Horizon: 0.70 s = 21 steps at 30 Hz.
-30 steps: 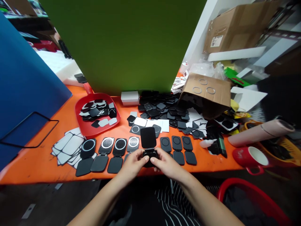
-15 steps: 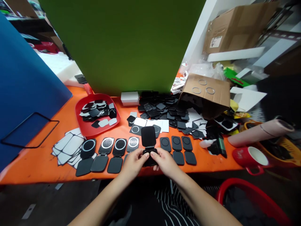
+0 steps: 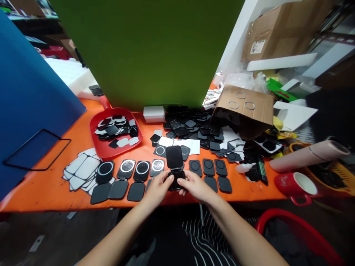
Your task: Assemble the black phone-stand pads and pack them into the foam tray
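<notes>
Between my two hands is a black hinged two-panel pad (image 3: pixel 174 156), unfolded, its upper panel pointing away from me. My left hand (image 3: pixel 159 186) grips the lower panel's left side, thumb on top. From the right, my right hand (image 3: pixel 194 184) grips the same panel with its thumb on the face and fingers partly hidden beneath. On the left stand several unfolded pads with ringed upper panels (image 3: pixel 142 171). To the right lie further hinged pads with dark ring marks (image 3: pixel 208 167), one partly covered by my right hand.
A red dustpan (image 3: pixel 95 142) holds loose black and grey pieces. White-backed sheets (image 3: pixel 80 171) lie at left. Behind are a white box (image 3: pixel 154 114) and piled black panels (image 3: pixel 191 127). At right are a cardboard box (image 3: pixel 249 103), small bottle (image 3: pixel 244 168), red mug (image 3: pixel 288 184) and pink tumbler (image 3: pixel 307 155).
Both thumbs have shifted slightly apart on the lower panel, and more of its face shows. The held pad is tilted a little differently. The whole view has moved slightly.
</notes>
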Tool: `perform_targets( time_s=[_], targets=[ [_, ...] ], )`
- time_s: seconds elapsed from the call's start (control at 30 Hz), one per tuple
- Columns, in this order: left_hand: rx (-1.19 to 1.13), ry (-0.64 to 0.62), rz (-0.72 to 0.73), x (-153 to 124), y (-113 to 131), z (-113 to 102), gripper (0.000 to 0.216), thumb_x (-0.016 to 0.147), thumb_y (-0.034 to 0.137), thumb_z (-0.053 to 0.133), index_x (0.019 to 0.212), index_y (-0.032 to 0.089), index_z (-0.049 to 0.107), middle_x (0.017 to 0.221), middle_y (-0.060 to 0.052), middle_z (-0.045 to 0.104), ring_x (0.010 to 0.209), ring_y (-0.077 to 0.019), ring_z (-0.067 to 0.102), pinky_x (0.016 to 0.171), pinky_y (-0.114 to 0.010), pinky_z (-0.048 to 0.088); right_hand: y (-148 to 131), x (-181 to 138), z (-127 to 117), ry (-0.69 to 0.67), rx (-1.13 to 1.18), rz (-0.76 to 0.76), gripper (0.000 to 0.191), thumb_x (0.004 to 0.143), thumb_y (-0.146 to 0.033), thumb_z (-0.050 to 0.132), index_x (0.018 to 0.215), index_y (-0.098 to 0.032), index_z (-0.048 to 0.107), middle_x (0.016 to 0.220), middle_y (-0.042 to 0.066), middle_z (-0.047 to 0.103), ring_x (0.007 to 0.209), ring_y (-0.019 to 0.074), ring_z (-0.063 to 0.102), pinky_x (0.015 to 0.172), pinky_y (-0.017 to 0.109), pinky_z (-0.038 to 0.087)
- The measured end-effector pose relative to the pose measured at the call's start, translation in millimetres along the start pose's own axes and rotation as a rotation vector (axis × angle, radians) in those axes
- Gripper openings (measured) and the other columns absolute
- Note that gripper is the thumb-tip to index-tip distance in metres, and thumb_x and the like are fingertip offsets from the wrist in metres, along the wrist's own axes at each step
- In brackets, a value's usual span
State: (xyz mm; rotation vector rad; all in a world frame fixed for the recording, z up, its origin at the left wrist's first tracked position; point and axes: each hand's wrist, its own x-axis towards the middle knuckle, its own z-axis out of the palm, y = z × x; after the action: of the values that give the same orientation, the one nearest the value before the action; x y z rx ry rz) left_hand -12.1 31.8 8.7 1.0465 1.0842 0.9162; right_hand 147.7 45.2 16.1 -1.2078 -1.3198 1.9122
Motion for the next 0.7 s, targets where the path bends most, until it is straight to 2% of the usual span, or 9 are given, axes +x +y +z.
perform_targets(
  time_s=[0.1,0.3,0.4,0.53,0.7],
  targets=[
    [-0.070,-0.036,0.026,-1.6,0.2,1.2,0.035,0.071,0.029,0.062,0.102,0.015,0.055,0.092,-0.007,0.061,0.085,-0.0198,0.056,0.077,-0.030,0.043,-0.1,-0.6,2.2,0.032,-0.009,0.003,0.028,0.078,-0.038,0.053,0.091,-0.014,0.047,0.068,0.001,0.059,0.050,0.0093,0.056,0.048,0.023,0.046],
    [-0.064,-0.010,-0.104,-5.0,9.3,6.3,0.036,0.068,0.031,0.064,0.099,0.014,0.055,0.072,-0.001,0.058,0.062,-0.0142,0.055,0.056,-0.025,0.044,-0.4,1.1,6.3,0.051,0.002,0.021,0.034,0.078,-0.045,0.050,0.090,-0.014,0.048,0.062,0.000,0.059,0.048,0.0104,0.056,0.046,0.023,0.046],
    [-0.031,0.047,-0.087,-5.6,14.4,8.6,0.034,0.067,0.033,0.065,0.095,0.014,0.056,0.066,0.001,0.056,0.056,-0.0126,0.053,0.051,-0.022,0.042,3.5,4.9,10.0,0.113,-0.052,-0.031,0.036,0.079,-0.048,0.049,0.091,-0.014,0.051,0.059,-0.001,0.058,0.045,0.0102,0.054,0.042,0.021,0.043],
    [0.024,0.074,-0.034,-3.3,15.7,7.5,0.027,0.070,0.034,0.062,0.087,0.014,0.057,0.055,0.003,0.051,0.046,-0.0100,0.048,0.046,-0.021,0.038,7.0,9.0,13.6,0.191,-0.101,-0.054,0.040,0.081,-0.053,0.040,0.086,-0.014,0.051,0.044,-0.004,0.051,0.035,0.0084,0.047,0.036,0.018,0.035],
    [-0.006,0.011,-0.088,0.8,15.9,1.6,0.031,0.070,0.034,0.062,0.093,0.015,0.056,0.068,-0.001,0.059,0.056,-0.0122,0.054,0.049,-0.021,0.042,0.3,7.7,4.1,0.009,0.091,0.033,0.046,0.081,-0.058,0.036,0.089,-0.014,0.048,0.050,-0.001,0.057,0.038,0.0091,0.051,0.039,0.019,0.040]
  ],
)
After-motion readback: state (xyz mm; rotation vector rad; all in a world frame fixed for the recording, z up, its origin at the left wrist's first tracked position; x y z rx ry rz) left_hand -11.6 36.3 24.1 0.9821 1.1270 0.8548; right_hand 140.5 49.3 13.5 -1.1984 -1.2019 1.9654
